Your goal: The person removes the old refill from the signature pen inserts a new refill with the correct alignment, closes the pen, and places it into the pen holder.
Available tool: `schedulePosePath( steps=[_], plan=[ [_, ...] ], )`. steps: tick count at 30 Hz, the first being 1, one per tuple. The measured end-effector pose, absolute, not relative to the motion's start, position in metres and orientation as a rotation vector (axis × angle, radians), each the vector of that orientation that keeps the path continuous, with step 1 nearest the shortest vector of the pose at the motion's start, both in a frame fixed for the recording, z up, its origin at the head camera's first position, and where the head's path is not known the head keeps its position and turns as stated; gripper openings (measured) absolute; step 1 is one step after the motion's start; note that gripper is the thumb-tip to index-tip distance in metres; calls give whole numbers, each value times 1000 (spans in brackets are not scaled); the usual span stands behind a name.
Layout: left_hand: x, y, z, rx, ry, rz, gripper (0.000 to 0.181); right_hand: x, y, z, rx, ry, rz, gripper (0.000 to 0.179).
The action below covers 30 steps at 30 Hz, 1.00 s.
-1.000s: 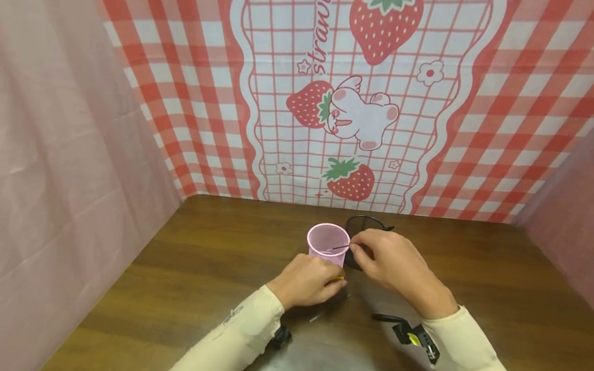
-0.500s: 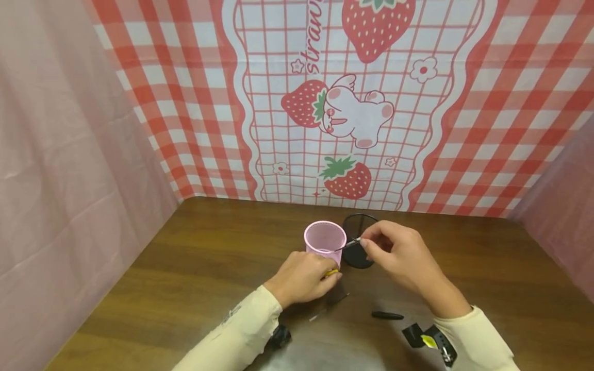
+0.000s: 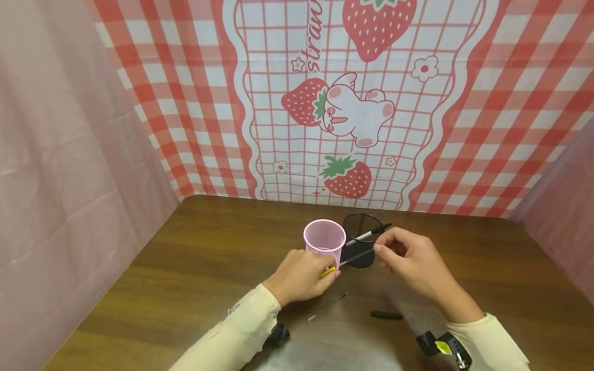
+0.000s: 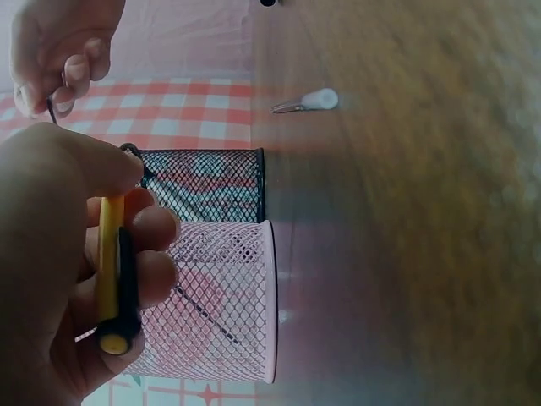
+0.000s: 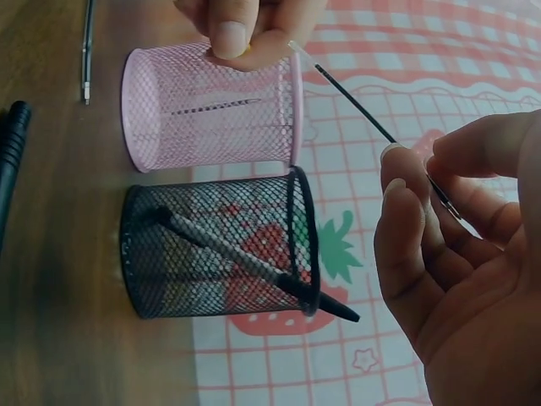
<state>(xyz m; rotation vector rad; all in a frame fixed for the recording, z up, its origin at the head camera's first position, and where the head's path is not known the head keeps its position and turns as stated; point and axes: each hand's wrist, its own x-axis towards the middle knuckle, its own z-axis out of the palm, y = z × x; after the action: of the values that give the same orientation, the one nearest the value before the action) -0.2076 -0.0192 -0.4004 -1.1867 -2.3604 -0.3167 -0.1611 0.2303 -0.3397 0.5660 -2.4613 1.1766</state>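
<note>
My left hand (image 3: 301, 275) grips a yellow-and-black pen (image 4: 112, 262) beside the pink mesh pen holder (image 3: 325, 234). Above and right of that holder, my right hand (image 3: 415, 263) pinches a thin pen refill (image 5: 363, 110) with dark ink. Its clear end points to the left hand's fingertips. Inside the pink holder, a second refill (image 5: 215, 107) shows through the mesh. A black mesh pen holder (image 5: 161, 279) stands right next to it. Leaning in the black one is a white-and-black pen (image 5: 232, 254), its black end above the rim.
On the wooden table (image 3: 209, 247), a loose refill (image 3: 328, 307) lies in front of the left hand. A black pen-like piece (image 3: 386, 315) lies further right. Strawberry-print cloth (image 3: 343, 103) hangs behind the table, and a pink curtain (image 3: 69, 154) hangs at the left.
My right hand has moved right, from the pink holder's rim to in front of the black holder, bringing the refill along. The left hand stays nearly in place with the yellow-and-black pen.
</note>
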Motion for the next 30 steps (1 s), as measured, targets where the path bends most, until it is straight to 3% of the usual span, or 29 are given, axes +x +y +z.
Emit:
schedulePosePath(
  steps=[30],
  plan=[
    [-207, -19, -397, -1268, -2319, -295, 20, -171, 224, -364, 574, -2524, 1304, 5]
  ],
)
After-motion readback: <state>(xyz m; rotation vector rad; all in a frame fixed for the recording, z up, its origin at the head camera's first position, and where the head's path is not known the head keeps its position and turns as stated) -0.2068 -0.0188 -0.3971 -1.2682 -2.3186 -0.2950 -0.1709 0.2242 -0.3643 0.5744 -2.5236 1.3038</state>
